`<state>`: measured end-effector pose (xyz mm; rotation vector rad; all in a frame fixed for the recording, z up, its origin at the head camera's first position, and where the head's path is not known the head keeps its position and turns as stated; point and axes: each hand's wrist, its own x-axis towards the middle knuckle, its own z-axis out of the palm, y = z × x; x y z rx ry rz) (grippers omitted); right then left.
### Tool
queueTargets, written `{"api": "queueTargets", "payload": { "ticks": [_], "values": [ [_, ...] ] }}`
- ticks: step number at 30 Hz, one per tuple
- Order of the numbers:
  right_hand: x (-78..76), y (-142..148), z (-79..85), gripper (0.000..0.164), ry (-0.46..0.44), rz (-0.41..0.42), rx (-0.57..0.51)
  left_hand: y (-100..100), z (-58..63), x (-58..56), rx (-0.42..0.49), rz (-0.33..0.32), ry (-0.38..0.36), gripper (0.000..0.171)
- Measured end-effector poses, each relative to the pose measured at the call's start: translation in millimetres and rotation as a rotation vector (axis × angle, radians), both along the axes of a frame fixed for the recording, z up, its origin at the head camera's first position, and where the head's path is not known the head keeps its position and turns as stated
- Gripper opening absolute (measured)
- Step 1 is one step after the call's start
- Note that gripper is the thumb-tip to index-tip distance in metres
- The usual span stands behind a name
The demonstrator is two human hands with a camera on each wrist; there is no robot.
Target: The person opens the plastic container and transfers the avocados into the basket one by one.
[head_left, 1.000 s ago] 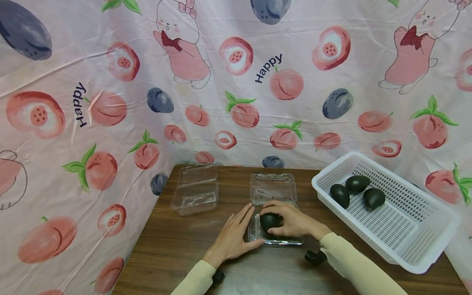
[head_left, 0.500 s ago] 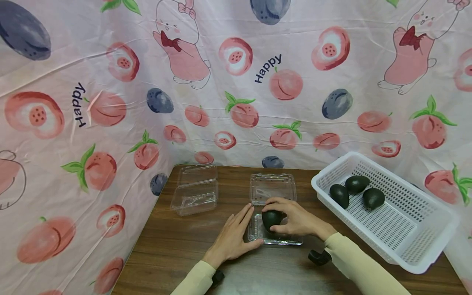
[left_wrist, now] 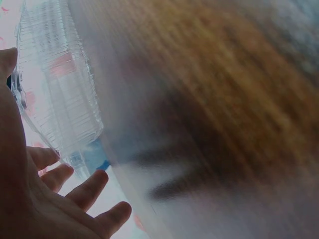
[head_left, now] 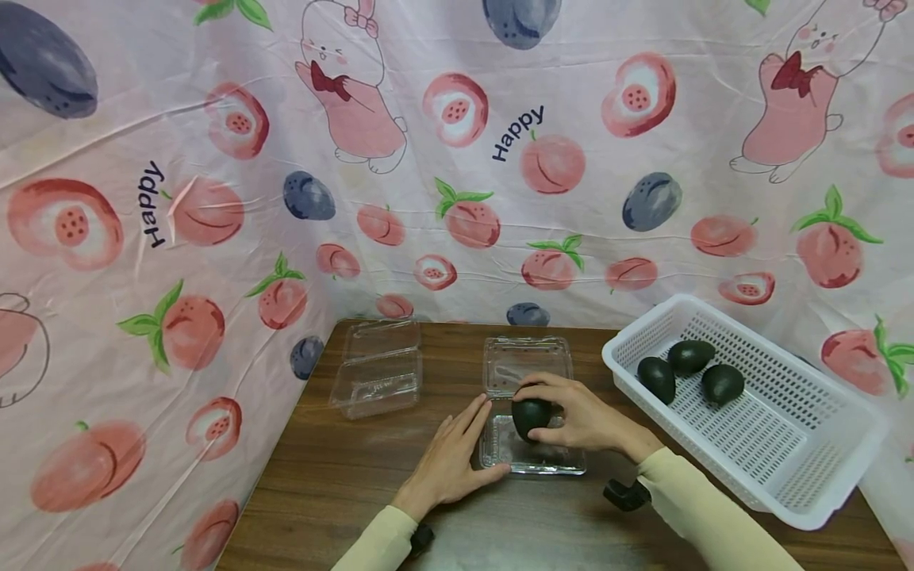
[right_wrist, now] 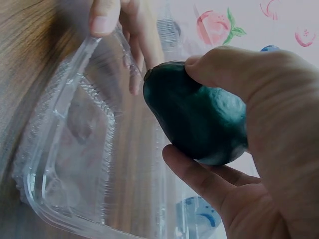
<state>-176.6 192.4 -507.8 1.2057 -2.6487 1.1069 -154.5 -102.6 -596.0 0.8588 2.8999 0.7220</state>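
Note:
My right hand grips a dark green avocado between thumb and fingers, over the base of a clear plastic clamshell box. In the right wrist view the avocado is above the box rim, its narrow end toward the left hand. The box's lid lies folded back, away from me. My left hand rests along the box's left side with straight fingers, the thumb at the front corner. The left wrist view shows its fingers beside the ribbed clear plastic wall.
A white perforated basket stands at the right, holding three avocados at its far left end. Another clear clamshell box lies opened at the back left. A fruit-print cloth hangs behind and beside the wooden table.
My right hand has raised the avocado from low in the box base and shifted it slightly right and away from me. The left hand has stayed in place.

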Motion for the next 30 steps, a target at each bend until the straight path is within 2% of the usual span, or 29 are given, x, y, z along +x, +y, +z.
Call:
{"api": "queueTargets", "payload": {
  "ticks": [6,13,20,27,30],
  "values": [
    [-0.8,4.4,7.2,0.053,0.014,0.006,-0.042,-0.8,0.1,-1.1,-0.002,0.001,0.002,0.111],
    [0.0,9.8,15.7,0.052,-0.014,0.008,-0.082,-1.6,-0.5,-1.0,0.000,0.004,-0.007,0.111],
    [2.5,17.0,25.8,0.054,0.044,-0.019,-0.079,-0.3,2.0,0.0,-0.006,0.003,-0.004,0.110],
    [8.0,28.9,38.8,0.056,-0.054,-0.029,-0.101,-0.1,1.9,0.0,-0.007,0.005,-0.012,0.111],
    [9.9,35.4,42.7,0.056,-0.065,-0.034,-0.108,-0.3,1.3,0.0,-0.001,0.008,-0.015,0.111]
  ]
}}
